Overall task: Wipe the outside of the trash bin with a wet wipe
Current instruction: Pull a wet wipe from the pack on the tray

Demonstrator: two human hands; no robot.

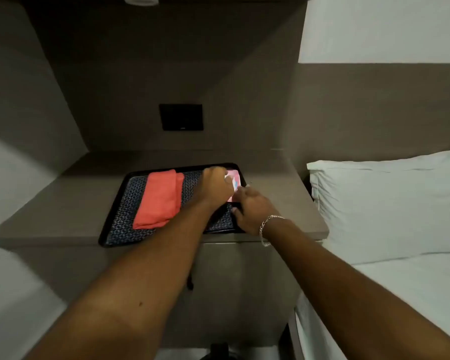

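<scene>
Two hands: my left hand (216,187) pinches at the pink wipe pack (235,181); my right hand (251,209) presses its near end.
Advice: steady pack, pull one wipe straight.
Trash bin: unseen.

No legible text, not even on the pink wipes pack (235,181)

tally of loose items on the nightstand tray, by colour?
Coral/orange: 1, the folded cloth
Pink: 1, the wipes pack, partly hidden by the left hand and right hand
Total: 2, both on the black tray
</scene>
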